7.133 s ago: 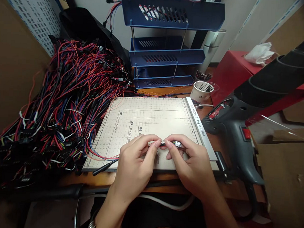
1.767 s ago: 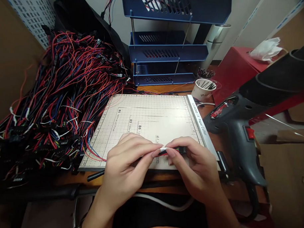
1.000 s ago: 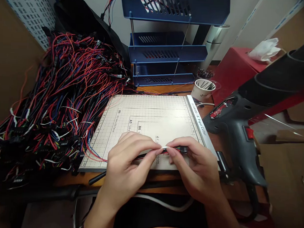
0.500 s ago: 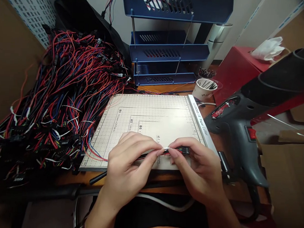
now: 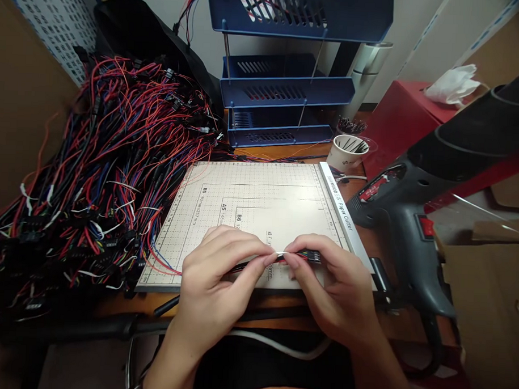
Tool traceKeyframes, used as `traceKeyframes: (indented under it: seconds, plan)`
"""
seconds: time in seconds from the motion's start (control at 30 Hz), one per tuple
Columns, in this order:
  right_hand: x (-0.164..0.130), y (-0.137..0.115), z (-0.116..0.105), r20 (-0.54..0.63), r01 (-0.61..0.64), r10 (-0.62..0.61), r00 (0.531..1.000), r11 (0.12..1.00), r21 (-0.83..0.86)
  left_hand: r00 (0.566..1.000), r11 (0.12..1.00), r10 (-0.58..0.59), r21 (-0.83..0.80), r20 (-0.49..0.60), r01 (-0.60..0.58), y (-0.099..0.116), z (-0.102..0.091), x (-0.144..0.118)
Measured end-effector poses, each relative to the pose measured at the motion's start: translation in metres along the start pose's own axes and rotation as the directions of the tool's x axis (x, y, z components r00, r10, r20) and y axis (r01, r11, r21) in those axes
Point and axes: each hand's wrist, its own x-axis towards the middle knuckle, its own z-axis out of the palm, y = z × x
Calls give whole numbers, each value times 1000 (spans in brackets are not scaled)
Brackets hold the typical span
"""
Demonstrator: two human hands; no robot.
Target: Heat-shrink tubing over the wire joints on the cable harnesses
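Observation:
My left hand (image 5: pixel 222 278) and my right hand (image 5: pixel 328 282) meet over the near edge of a gridded paper cutter board (image 5: pixel 255 200). Between their fingertips they pinch a thin wire harness (image 5: pixel 283 256) with red and black strands. A black connector (image 5: pixel 312 255) sticks out past my right thumb. The harness trails left from under my left hand toward the big wire pile (image 5: pixel 94 171). A small white piece shows at the pinch point; I cannot tell what it is.
A black heat gun (image 5: pixel 416 222) stands at the right of the board. Behind the board are a blue stacked letter tray (image 5: pixel 284 87) and a white cup (image 5: pixel 347 152) of small parts. A red box (image 5: pixel 402 126) with crumpled tissue sits at the far right.
Both hands have stayed at the same spot, pinching the harness. Since seven seconds ago the fingers have shifted a little and the black connector now shows beyond my right thumb.

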Motion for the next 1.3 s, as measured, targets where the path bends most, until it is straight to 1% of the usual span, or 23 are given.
traceKeyframes:
  seconds: [0.17, 0.43, 0.73, 0.97, 1.3]
  plan:
    - [1, 0, -1, 11, 21, -21, 1000, 1000, 8, 1000, 999, -3, -32, 4, 3, -1, -1, -2]
    - [0, -1, -1, -13, -4, 5, 1000, 1000, 18, 1000, 1000, 9, -29, 6, -9, 0, -2, -4]
    - [0, 1, -2, 22, -20, 19, 1000, 998, 56, 1000, 999, 23, -31, 7, -23, 0, -3, -3]
    - [1, 1, 1, -11, -37, 38, 999, 999, 12, 999, 998, -54, 33, -4, 54, 0, 0, -5]
    - [2, 2, 1, 16, 0, 0, 1000, 1000, -3, 1000, 1000, 1, 20, 21, -1, -2, -2, -4]
